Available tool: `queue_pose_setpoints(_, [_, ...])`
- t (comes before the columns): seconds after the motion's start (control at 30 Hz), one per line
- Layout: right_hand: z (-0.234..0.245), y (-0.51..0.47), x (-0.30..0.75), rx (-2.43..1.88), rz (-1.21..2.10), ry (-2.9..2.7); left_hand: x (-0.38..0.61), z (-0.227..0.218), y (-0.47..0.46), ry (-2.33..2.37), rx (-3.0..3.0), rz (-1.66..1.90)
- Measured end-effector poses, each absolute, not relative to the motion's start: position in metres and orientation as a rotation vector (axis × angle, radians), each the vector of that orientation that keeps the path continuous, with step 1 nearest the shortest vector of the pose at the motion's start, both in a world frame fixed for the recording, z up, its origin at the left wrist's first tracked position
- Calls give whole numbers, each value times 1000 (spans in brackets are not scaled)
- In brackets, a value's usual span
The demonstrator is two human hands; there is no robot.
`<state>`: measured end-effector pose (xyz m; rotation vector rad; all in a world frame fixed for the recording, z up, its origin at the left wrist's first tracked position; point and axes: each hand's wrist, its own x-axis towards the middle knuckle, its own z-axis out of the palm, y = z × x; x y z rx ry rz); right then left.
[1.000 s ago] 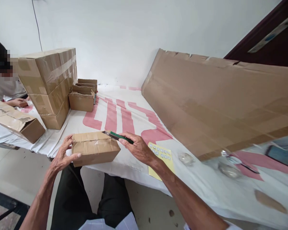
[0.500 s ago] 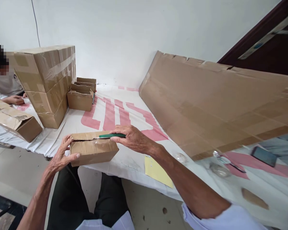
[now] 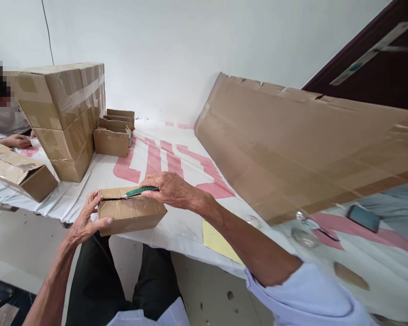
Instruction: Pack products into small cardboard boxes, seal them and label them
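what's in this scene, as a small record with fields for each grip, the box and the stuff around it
left grip: holding the left end of a cardboard box
right grip: holding a green-handled knife, tip at the box's top
box top: dark gap showing left of the knife
surface: white cloth with red shapes
left side: stacked taped boxes, open boxes, a co-worker's hand
right side: large cardboard piece, phone, yellow sheet partly hidden by the forearm
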<state>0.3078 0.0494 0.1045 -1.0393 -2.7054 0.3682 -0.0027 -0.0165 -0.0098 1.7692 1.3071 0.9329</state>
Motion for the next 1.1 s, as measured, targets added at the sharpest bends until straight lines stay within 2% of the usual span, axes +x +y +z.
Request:
queue_pose_setpoints(0.33, [133, 53, 299, -1194, 76, -2983, -4, -4, -13, 1334, 1816, 901])
queue_pose_setpoints(0.53, [118, 71, 321, -1174, -37, -2940, -7, -3, -10, 1343, 1817, 888])
queue_pose_setpoints(0.67, [103, 75, 338, -1115, -7, -2870, -10, -6, -9, 1362, 1844, 896])
queue_pose_setpoints(0.87, [117, 77, 393, -1175, 116, -2605, -11, -4, -8, 1357, 1858, 888])
queue_pose_setpoints(0.97, [83, 70, 424, -1357, 137, -2323, -9, -2, -8, 1349, 1842, 874])
queue_pose_setpoints(1.1, [-24, 42, 428, -1637, 224, -2113, -9, 0, -7, 1332, 1837, 850])
